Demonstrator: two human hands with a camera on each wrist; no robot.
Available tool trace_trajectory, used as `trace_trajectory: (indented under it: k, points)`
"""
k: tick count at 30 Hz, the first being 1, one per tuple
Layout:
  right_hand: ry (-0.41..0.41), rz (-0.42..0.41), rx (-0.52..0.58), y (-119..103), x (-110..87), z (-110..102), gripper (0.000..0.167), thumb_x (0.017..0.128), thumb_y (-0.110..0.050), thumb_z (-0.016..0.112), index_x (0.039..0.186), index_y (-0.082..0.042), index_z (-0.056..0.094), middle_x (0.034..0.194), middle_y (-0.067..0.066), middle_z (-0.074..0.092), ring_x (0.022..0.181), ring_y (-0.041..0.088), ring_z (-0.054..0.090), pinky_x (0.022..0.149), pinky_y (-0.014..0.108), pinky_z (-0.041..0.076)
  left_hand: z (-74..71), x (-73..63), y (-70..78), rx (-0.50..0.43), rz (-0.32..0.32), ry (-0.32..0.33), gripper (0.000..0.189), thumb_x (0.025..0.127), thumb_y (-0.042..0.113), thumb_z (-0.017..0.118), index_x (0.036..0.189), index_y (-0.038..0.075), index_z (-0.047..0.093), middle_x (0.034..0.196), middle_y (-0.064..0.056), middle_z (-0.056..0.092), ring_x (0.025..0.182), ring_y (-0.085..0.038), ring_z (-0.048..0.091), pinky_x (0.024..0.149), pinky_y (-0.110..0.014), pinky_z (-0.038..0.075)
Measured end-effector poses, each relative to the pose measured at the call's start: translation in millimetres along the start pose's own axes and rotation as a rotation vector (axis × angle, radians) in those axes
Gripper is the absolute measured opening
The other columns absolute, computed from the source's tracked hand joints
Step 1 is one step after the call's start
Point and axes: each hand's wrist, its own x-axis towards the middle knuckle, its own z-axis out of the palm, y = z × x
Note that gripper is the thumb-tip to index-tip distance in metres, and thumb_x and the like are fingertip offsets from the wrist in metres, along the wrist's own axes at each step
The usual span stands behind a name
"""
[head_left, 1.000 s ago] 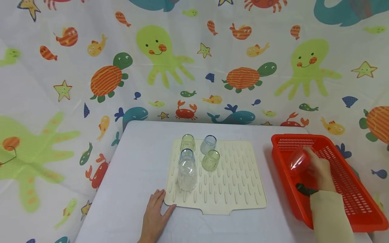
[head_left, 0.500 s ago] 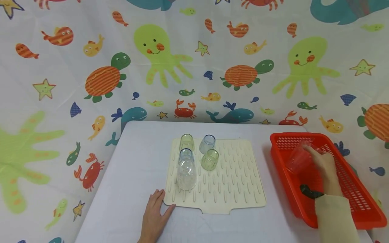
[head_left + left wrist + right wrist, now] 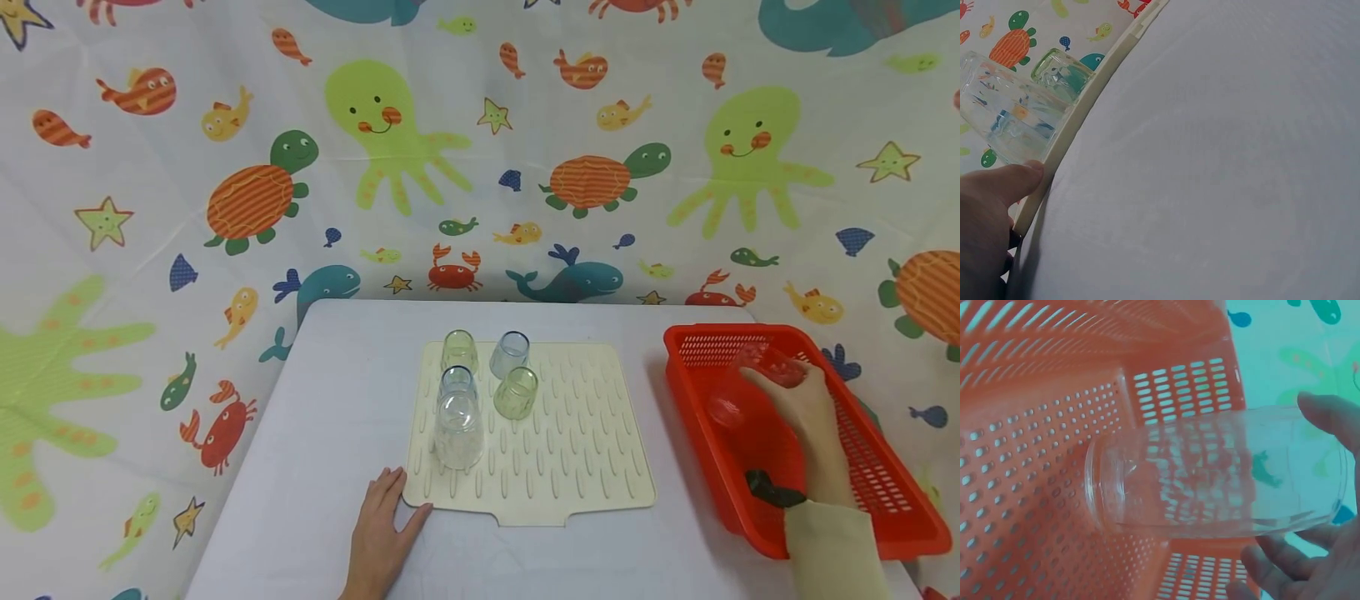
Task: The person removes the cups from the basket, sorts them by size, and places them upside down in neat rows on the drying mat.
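A clear drinking glass [image 3: 738,402] lies tilted over the red plastic basket [image 3: 678,367]. My right hand [image 3: 813,417] holds it near one end, thumb on one side and fingers on the other, as the right wrist view shows on the glass [image 3: 1204,475]. My left hand [image 3: 381,533] rests at the near left corner of the cream ribbed drying mat [image 3: 577,442], its thumb touching the front edge. On the mat's left part stand a tall clear glass [image 3: 459,437], two green glasses [image 3: 516,394] and two blue-rimmed glasses [image 3: 512,357].
The mat lies on a white-covered table [image 3: 345,392]. The basket stands at the table's right side, with perforated walls. A curtain printed with sea animals [image 3: 450,150] hangs behind. A black band [image 3: 772,490] is around the right wrist.
The glass in my right hand has tilted, and the hand has shifted slightly right within the basket area. My left hand stays at the mat's corner. The head view has turned slightly.
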Motion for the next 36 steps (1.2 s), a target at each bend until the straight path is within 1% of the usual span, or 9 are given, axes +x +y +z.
trace_trajectory:
  k: [5, 9, 12, 16, 22, 31, 36]
  points:
    - [0.03, -0.025, -0.053, -1.8, -4.4, 2.1, 0.124, 0.085, -0.073, 0.059, 0.157, 0.002, -0.008, 0.16, 0.039, 0.007, 0.136, 0.058, 0.021, 0.101, 0.08, 0.038, 1.4, -0.2, -0.7, -0.002, 0.025, 0.025, 0.072, 0.081, 0.038, 0.083, 0.136, 0.0, 0.058, 0.143, -0.012, 0.056, 0.142, -0.034, 0.044, 0.123, -0.047, 0.031]
    - [0.029, -0.034, -0.066, -1.2, -6.7, 2.4, 0.122, 0.086, -0.072, 0.059, 0.157, 0.003, -0.008, 0.159, 0.039, 0.009, 0.135, 0.059, 0.022, 0.099, 0.08, 0.04, 1.6, -0.5, -0.8, -0.005, 0.034, 0.032, 0.072, 0.081, 0.037, 0.083, 0.136, -0.001, 0.058, 0.142, -0.012, 0.057, 0.142, -0.034, 0.044, 0.122, -0.047, 0.031]
    - [0.005, -0.06, -0.071, -1.3, -8.8, 2.4, 0.121, 0.088, -0.068, 0.059, 0.157, 0.002, -0.011, 0.159, 0.04, 0.005, 0.135, 0.06, 0.02, 0.097, 0.081, 0.04, 1.5, -0.9, -0.5, -0.004, 0.032, 0.03, 0.071, 0.081, 0.037, 0.083, 0.136, -0.001, 0.058, 0.143, -0.012, 0.056, 0.142, -0.034, 0.044, 0.123, -0.046, 0.03]
    - [-0.012, -0.096, -0.102, -1.5, -10.4, 2.7, 0.122, 0.088, -0.069, 0.059, 0.157, 0.003, -0.011, 0.159, 0.04, 0.004, 0.134, 0.06, 0.019, 0.096, 0.082, 0.039, 0.8, -0.9, 0.2, -0.005, 0.023, 0.021, 0.072, 0.081, 0.037, 0.083, 0.136, -0.001, 0.058, 0.143, -0.012, 0.056, 0.143, -0.034, 0.044, 0.123, -0.048, 0.031]
    - [-0.011, -0.091, -0.127, 0.1, -13.6, 2.3, 0.123, 0.087, -0.072, 0.057, 0.156, 0.006, -0.008, 0.157, 0.041, 0.008, 0.131, 0.06, 0.023, 0.095, 0.082, 0.04, -0.2, -0.2, 0.7, -0.001, 0.006, 0.001, 0.073, 0.082, 0.039, 0.082, 0.138, 0.0, 0.057, 0.144, -0.011, 0.055, 0.144, -0.033, 0.042, 0.122, -0.05, 0.031]
    - [0.023, -0.1, -0.168, -1.7, -17.9, 3.8, 0.122, 0.085, -0.073, 0.058, 0.157, 0.007, -0.001, 0.155, 0.041, 0.016, 0.13, 0.059, 0.026, 0.094, 0.081, 0.041, -2.4, 2.5, 0.1, 0.001, 0.009, 0.002, 0.073, 0.081, 0.039, 0.083, 0.137, 0.0, 0.058, 0.144, -0.012, 0.056, 0.143, -0.033, 0.043, 0.121, -0.051, 0.032]
    - [0.066, -0.109, -0.176, -3.6, -21.7, 6.1, 0.121, 0.085, -0.072, 0.061, 0.157, 0.007, 0.003, 0.156, 0.041, 0.018, 0.132, 0.059, 0.025, 0.094, 0.081, 0.042, -3.9, 4.0, -0.1, -0.008, 0.006, -0.003, 0.072, 0.08, 0.037, 0.083, 0.136, -0.001, 0.058, 0.143, -0.012, 0.056, 0.143, -0.033, 0.043, 0.121, -0.052, 0.032]
